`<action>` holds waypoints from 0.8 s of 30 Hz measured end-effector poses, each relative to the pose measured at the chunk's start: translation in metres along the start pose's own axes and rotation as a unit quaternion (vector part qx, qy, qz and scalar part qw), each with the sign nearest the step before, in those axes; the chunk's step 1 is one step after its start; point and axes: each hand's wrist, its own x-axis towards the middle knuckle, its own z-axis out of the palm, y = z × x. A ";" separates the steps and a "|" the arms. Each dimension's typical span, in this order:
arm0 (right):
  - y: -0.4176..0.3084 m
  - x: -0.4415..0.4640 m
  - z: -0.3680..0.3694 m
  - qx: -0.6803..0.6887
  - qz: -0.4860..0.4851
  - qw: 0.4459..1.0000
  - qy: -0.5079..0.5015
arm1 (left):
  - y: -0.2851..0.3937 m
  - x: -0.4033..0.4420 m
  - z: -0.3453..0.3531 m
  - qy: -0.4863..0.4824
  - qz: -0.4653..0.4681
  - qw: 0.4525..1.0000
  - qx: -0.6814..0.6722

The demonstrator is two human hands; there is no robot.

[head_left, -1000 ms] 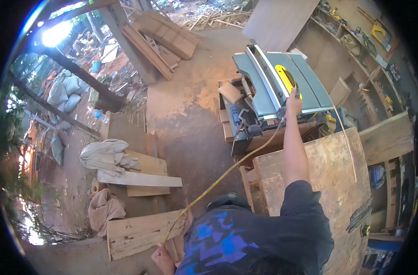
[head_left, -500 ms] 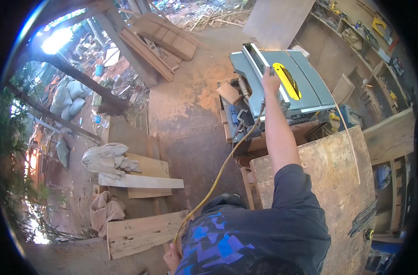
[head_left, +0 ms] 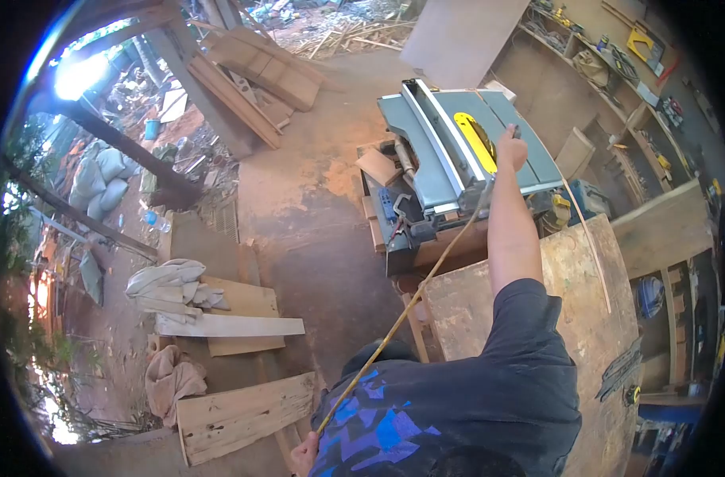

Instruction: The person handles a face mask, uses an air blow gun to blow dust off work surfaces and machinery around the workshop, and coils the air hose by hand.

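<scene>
My right hand (head_left: pixel 512 151) reaches out over the grey top of a table saw (head_left: pixel 406 113), to the right of its yellow insert (head_left: pixel 475 141). Its fingers are closed round a small dark tool (head_left: pixel 516 130), mostly hidden by the hand. A yellow hose (head_left: pixel 394 326) runs up to my right wrist and seems to join that tool. Low in the view, my left hand (head_left: pixel 304 455) is closed on the same hose, beside my body. A silver fence (head_left: pixel 440 135) lies across the saw top, left of the insert.
A worn wooden workbench (head_left: pixel 569 294) stands between me and the saw. Clamps and a wood block (head_left: pixel 378 165) sit at the saw's left side. Planks (head_left: pixel 247 413) and cloths (head_left: pixel 168 286) lie at left; shelves with tools (head_left: pixel 617 63) line the right.
My right hand has moved right across the saw top, from the fence to beyond the yellow insert. The hose is drawn straighter between my hands. The whole view has shifted slightly.
</scene>
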 end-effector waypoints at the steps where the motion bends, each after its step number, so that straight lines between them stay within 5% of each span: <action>1: 0.011 0.004 -0.008 0.000 0.010 1.000 0.012 | 0.000 0.000 -0.001 -0.008 0.000 1.000 0.003; 6: 0.086 0.023 -0.052 -0.062 0.100 0.992 0.036 | -0.006 0.004 -0.002 -0.039 0.004 0.999 0.008; 11: 0.195 0.066 -0.058 0.106 0.224 0.962 0.111 | -0.012 0.005 -0.005 -0.052 0.005 0.999 0.010; 14: 0.169 0.027 -0.096 0.207 0.265 0.940 0.059 | -0.015 0.005 -0.009 -0.057 0.008 0.998 0.011; 17: 0.244 0.056 -0.087 0.102 0.279 0.945 0.141 | -0.018 0.004 -0.015 -0.056 0.013 0.998 0.018; 20: 0.205 0.017 -0.124 0.145 0.333 0.917 0.166 | -0.022 0.004 -0.017 -0.054 0.019 0.998 0.014; 24: 0.194 0.042 -0.094 0.298 0.210 0.931 -0.008 | -0.029 -0.001 -0.020 -0.050 0.031 0.998 0.010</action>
